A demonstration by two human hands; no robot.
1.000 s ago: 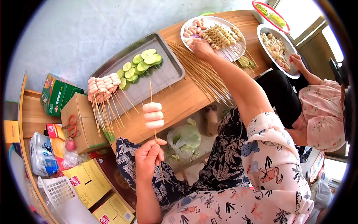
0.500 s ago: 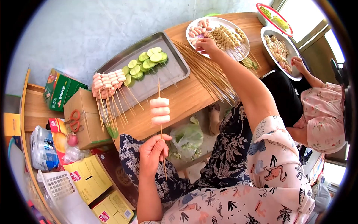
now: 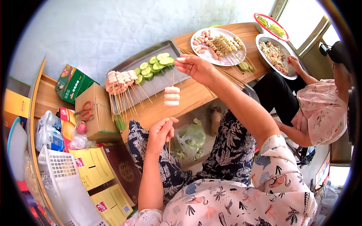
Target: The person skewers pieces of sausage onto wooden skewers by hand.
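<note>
Upright in my left hand (image 3: 161,136) is a wooden skewer (image 3: 169,145), pinched between thumb and fingers, with three pink sausage pieces (image 3: 172,96) near its top. My right hand (image 3: 196,68) is beside the skewer's tip, its fingers closed at the tips on a small pink sausage piece (image 3: 182,59). Behind them a metal tray (image 3: 152,87) holds cucumber slices (image 3: 154,67) on skewers and a pile of sausage skewers (image 3: 120,81). A white plate (image 3: 243,48) with loose sausage pieces and finished skewers lies farther right.
Bare skewers (image 3: 230,77) lie on the wooden table (image 3: 181,98). A co-worker (image 3: 320,109) sits at the right by a bowl (image 3: 261,39) of food. A cardboard box (image 3: 98,113) with red scissors (image 3: 86,110) stands left. A plastic bag (image 3: 189,139) lies below the table.
My right hand has left the plate and come back left to the skewer's tip with a sausage piece. My left hand still holds the skewer. The view has shifted a little.
</note>
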